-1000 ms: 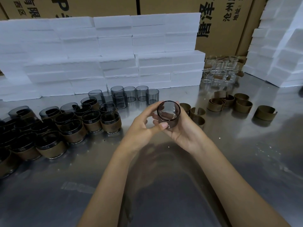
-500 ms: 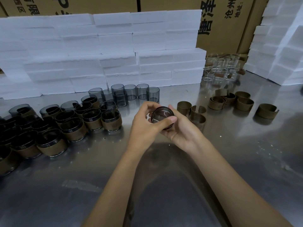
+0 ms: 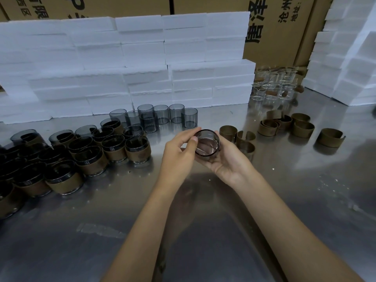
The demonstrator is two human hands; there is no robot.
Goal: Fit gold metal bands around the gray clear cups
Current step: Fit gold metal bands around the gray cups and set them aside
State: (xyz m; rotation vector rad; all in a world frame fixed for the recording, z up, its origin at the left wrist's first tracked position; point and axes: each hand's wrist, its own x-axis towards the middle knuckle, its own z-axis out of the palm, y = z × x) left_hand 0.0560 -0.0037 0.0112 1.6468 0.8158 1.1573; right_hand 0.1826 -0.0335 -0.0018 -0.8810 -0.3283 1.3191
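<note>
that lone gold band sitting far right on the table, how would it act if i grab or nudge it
The gold band is an open ring with a gap in it, so it would probably flex a little when squeezed. It looks thin, so likely light. It stands on its edge on the smooth metal table, so a nudge would probably make it slide instead of rolling.

Steel table — banded cups, loose bands, foam blocks.

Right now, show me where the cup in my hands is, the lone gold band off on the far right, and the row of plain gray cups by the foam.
held cup (image 3: 207, 145), head view, on its clear inside wall.
lone gold band (image 3: 329, 137), head view, on its outer face.
row of plain gray cups (image 3: 176, 113), head view, on one cup's side wall.
</note>
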